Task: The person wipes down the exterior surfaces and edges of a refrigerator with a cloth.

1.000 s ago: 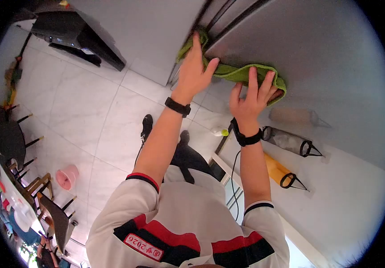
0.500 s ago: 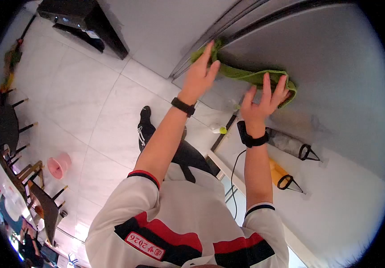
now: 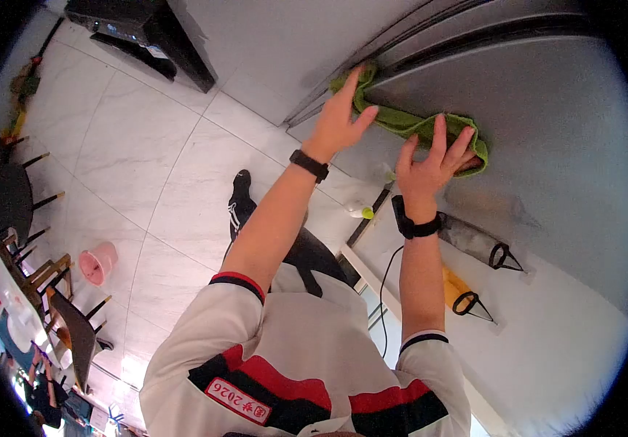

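Observation:
A green cloth stretches between my two hands against a grey, glossy panel that looks like a large appliance door. My left hand grips the cloth's far end beside the dark grooves at the panel's edge, index finger extended. My right hand presses the other end onto the panel, with some fingers spread on top and others tucked into a fold. Part of the cloth under the fingers is hidden.
A bottle with a yellow-green cap stands below my hands. A grey tube and a yellow tube hang at the right. On the floor are a pink bucket, chairs and a black machine. A person is at lower left.
Both hands keep hold of the cloth. My left hand and its end of the cloth have shifted slightly right in view; the whole scene has moved a little with the camera.

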Available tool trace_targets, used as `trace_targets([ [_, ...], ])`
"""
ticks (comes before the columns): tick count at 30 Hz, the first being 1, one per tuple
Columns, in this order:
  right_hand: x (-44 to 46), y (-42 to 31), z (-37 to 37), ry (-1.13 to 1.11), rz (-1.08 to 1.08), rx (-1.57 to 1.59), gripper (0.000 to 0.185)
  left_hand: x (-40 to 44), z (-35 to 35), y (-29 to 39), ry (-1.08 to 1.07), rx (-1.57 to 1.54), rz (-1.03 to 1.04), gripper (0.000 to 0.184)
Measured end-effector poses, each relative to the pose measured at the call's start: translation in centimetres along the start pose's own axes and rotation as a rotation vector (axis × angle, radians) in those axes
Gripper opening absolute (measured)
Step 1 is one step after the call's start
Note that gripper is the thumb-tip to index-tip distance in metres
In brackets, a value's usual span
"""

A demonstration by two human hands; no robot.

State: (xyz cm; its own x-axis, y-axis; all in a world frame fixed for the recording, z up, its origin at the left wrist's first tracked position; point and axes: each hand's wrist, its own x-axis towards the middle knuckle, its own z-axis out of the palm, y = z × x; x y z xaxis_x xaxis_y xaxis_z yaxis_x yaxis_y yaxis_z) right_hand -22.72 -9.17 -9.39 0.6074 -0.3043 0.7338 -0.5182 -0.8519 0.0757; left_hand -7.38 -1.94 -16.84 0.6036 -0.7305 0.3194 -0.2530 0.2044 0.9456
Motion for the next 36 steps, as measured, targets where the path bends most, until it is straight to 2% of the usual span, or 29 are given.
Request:
trace_targets([
  [4,-0.6,-0.3,0.5,-0.030,0.012,-0.006,0.053,-1.4,0.2,-1.0,0.012,-0.013,-0.147,0.074],
  [8,-0.4,-0.6,0.3,-0.048,0.007,-0.049,0.055,-1.0,0.0,-0.9,-0.022,0.083,-0.009,0.077],
  [10,-0.2,-1.0,0.0,-0.049,0.000,-0.051,0.055,-0.3,-0.5,1.4,-0.052,0.133,0.058,0.081],
  [13,0.0,-1.1,-0.2,-0.047,-0.003,-0.002,0.055,1.4,-0.7,4.0,-0.099,0.189,0.060,0.086],
  [15,-0.3,-0.7,-0.1,-0.055,0.009,0.070,0.054,1.8,0.1,2.7,-0.039,0.245,0.103,0.087],
  [19,-0.3,-0.6,0.1,-0.056,-0.007,0.014,0.055,1.0,1.1,0.1,0.079,0.261,0.139,0.086],
  [22,-0.7,-0.5,0.4,-0.064,-0.022,-0.030,0.054,-0.4,1.1,-0.4,0.033,0.124,-0.123,0.089],
  [25,-1.0,-0.7,1.1,-0.060,-0.054,-0.067,0.053,-1.2,0.2,-0.2,-0.059,0.152,-0.344,0.083],
  [28,-1.6,-0.2,1.6,-0.047,-0.077,-0.061,0.053,-2.7,1.3,-3.8,0.196,0.244,-0.150,0.065],
  [31,-2.3,0.6,1.7,-0.041,-0.082,-0.047,0.054,-4.9,0.8,-4.8,0.237,0.126,-0.285,0.052],
  [36,-3.9,1.9,0.7,-0.044,-0.019,-0.030,0.055,-8.6,0.3,-7.1,0.260,0.094,-0.311,0.032],
])
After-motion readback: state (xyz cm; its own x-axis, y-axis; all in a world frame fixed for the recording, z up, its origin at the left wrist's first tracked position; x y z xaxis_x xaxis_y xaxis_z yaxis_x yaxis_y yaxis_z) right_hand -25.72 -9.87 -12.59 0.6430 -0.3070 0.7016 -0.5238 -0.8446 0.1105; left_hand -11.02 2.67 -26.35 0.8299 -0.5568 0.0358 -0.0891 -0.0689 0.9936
